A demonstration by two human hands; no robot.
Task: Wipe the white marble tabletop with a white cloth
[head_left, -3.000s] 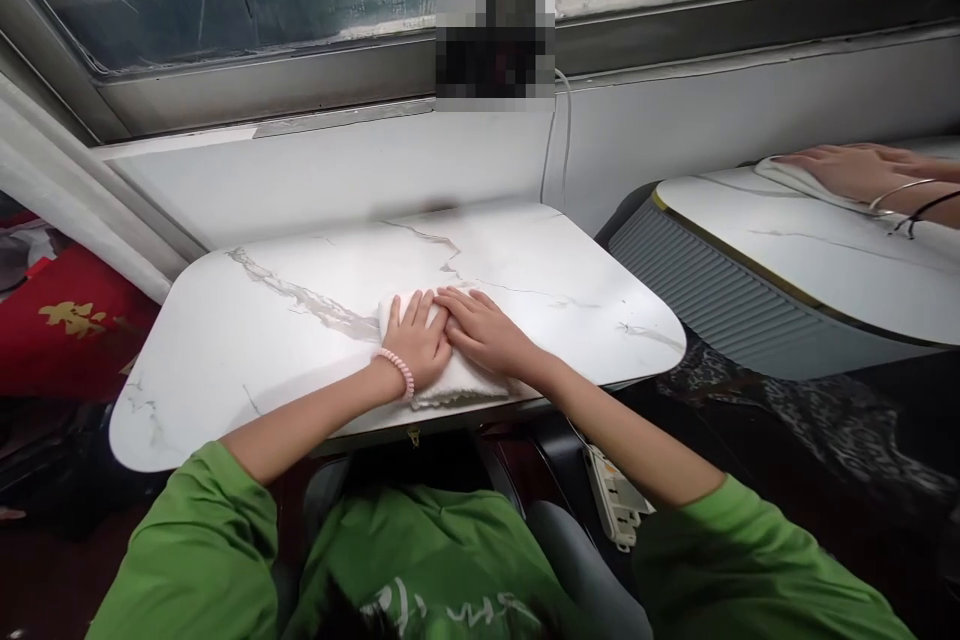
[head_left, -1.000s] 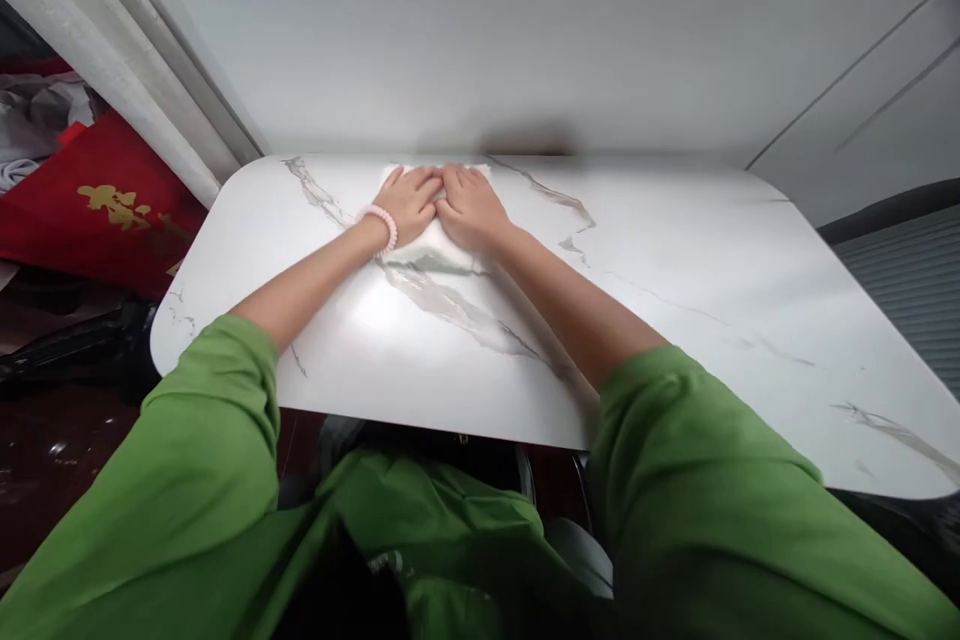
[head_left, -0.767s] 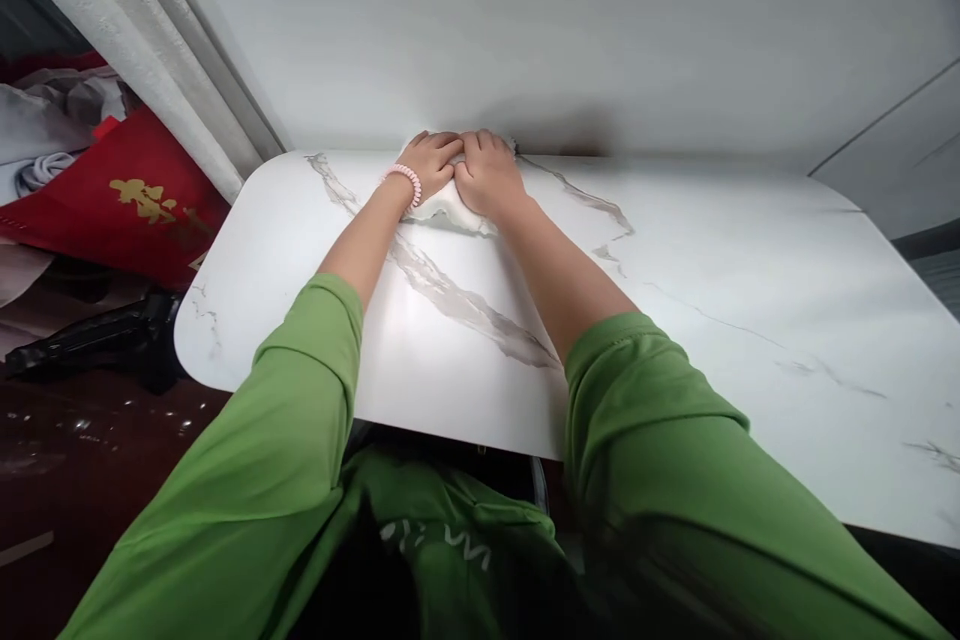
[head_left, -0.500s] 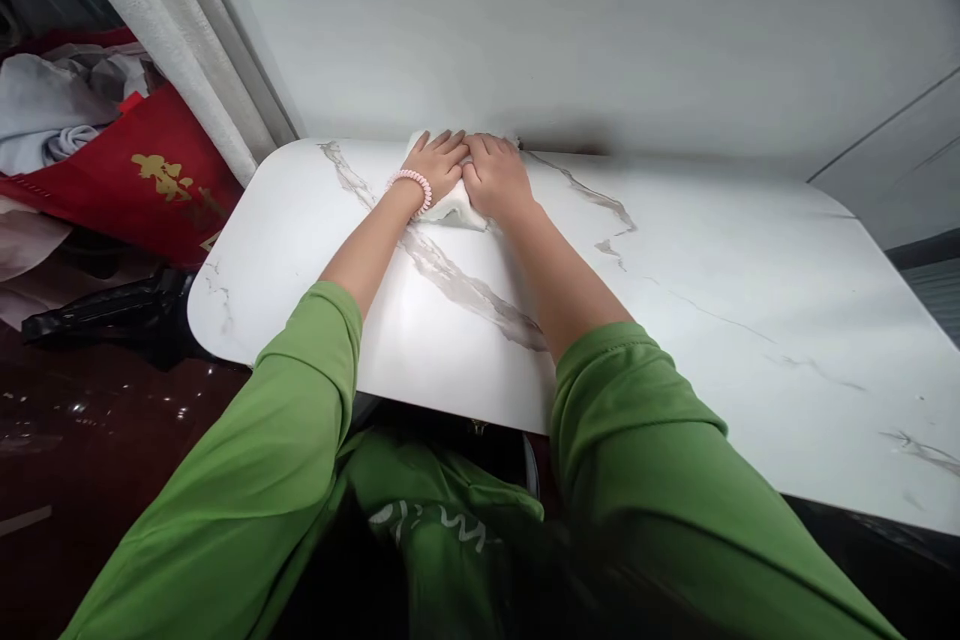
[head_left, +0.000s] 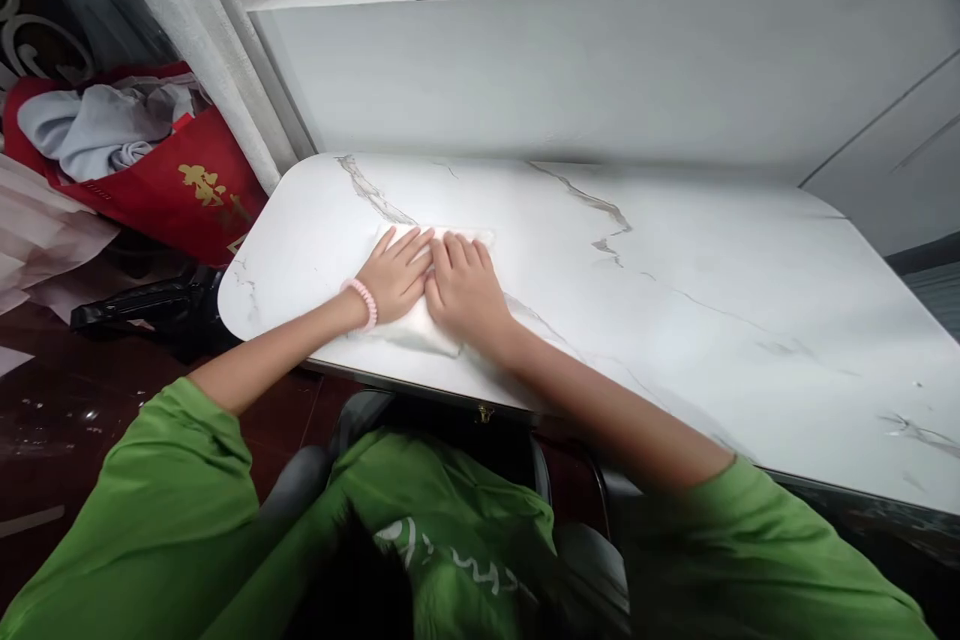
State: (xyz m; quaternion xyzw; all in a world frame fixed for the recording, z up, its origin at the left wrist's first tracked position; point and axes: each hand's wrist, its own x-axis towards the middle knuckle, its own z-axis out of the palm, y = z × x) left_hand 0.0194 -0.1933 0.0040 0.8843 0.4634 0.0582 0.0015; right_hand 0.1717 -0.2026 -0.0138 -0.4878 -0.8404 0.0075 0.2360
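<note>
A folded white cloth [head_left: 411,325] lies on the white marble-patterned table [head_left: 675,260], near its front left edge. My left hand [head_left: 395,272], with a pink coil band at the wrist, lies flat on the cloth with fingers stretched out. My right hand [head_left: 463,286] rests flat beside it on the same cloth, fingers pointing away from me. The two hands touch side by side and cover most of the cloth. Both arms wear green sleeves.
A grey wall panel [head_left: 570,70] runs along the table's far edge. A red bag [head_left: 187,190] with grey fabric in it sits on the floor to the left, beside a white curtain [head_left: 217,50]. A black object [head_left: 142,305] lies below the table's left end.
Both hands slid the cloth from the table's far edge by the wall back toward me, to the near left part of the table. The camera view shifted with them.
</note>
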